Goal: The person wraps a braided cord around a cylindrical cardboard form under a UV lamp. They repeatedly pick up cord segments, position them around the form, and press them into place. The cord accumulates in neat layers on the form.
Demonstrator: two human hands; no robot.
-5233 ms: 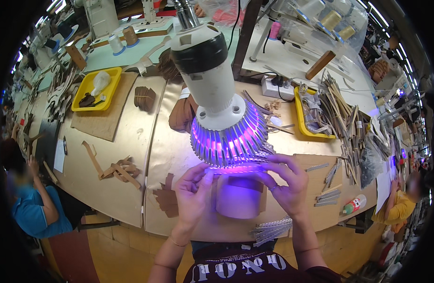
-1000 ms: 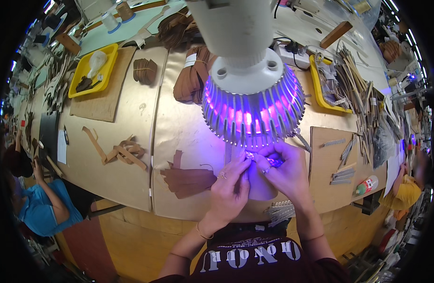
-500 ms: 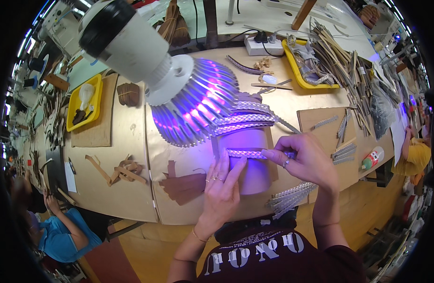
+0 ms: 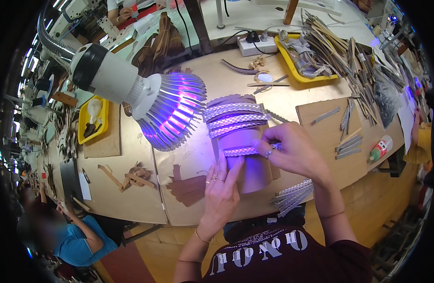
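Three pale braided strips (image 4: 233,118) already lie across the upper part of the brown curved form (image 4: 254,170) mid-tabletop, under the purple lamp (image 4: 172,115); a fourth braided strip (image 4: 239,151) goes on, right hand (image 4: 297,153) fingers pinching its end, left hand (image 4: 221,191) pressing flat, fingers extended. More spare braids (image 4: 292,193) wait beside. Far right, a white bottle with red-green label (image 4: 381,147).
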